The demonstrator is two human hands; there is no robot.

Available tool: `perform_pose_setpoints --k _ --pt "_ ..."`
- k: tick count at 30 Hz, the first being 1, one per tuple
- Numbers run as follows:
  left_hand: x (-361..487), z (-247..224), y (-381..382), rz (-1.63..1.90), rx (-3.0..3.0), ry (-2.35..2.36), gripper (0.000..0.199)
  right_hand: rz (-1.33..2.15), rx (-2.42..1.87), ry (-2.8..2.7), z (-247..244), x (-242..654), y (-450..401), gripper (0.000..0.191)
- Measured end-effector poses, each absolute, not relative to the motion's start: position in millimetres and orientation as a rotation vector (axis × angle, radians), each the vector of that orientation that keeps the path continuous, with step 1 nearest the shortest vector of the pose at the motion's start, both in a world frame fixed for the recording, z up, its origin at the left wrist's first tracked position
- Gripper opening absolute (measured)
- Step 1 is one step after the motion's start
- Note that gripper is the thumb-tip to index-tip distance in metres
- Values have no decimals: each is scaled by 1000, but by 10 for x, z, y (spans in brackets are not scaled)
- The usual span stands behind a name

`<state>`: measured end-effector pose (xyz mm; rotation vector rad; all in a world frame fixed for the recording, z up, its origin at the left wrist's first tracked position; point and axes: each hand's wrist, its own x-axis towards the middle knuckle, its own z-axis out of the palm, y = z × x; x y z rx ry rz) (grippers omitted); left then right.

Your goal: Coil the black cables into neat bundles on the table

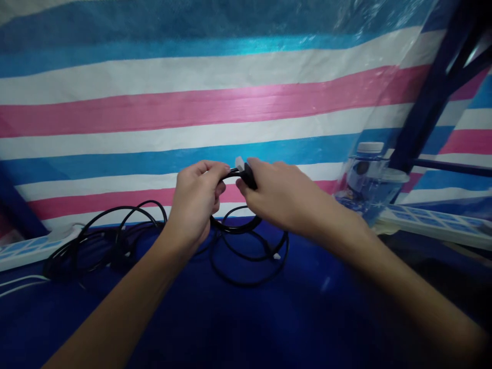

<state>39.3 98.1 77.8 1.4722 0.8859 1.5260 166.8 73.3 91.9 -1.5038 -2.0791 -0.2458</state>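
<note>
Near the middle of the view, my left hand (pixel 198 197) pinches a thin black cable (pixel 232 174) between thumb and fingers. Close beside it on the right, my right hand (pixel 272 192) grips a black connector or sleeve (pixel 248 175) on the same cable. A small whitish piece (pixel 240 163) sticks up between the two hands. Below them hangs a coiled part of black cable (pixel 236 228), and a wider loop with a small white tag (pixel 277 255) lies on the blue surface.
More black cable coils (pixel 92 248) lie on the blue table (pixel 230 328) at left. A clear bottle (pixel 363 174) and a clear cup (pixel 388 187) stand at right, near a white-and-blue strip (pixel 438 221). Behind hangs a striped sheet (pixel 215 110).
</note>
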Motion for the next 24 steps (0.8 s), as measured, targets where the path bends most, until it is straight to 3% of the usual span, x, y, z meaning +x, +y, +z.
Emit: perform_pose_setpoints --k 3,5,11,15,17,20,24 --pt "355 835 950 1425 1705 995 18 -424 -1529 -2058 959 1649 681 11" --pt "318 883 918 1292 1825 1048 22 -361 -1370 -2167 977 1675 697 12" --pt "228 961 866 1409 1712 871 25 513 -892 -2241 1004 1714 797 20" --pt "261 911 919 1563 1580 729 20 757 -779 -1919 1013 1627 800 15" --pt "308 882 938 1636 1445 637 12 782 -691 -1594 1021 1591 811 12" --pt "400 867 904 1578 1269 519 19 778 -619 -1270 1023 1587 859 15" --pt "477 937 747 1434 1216 443 31 660 -754 -1433 1004 1674 935 20"
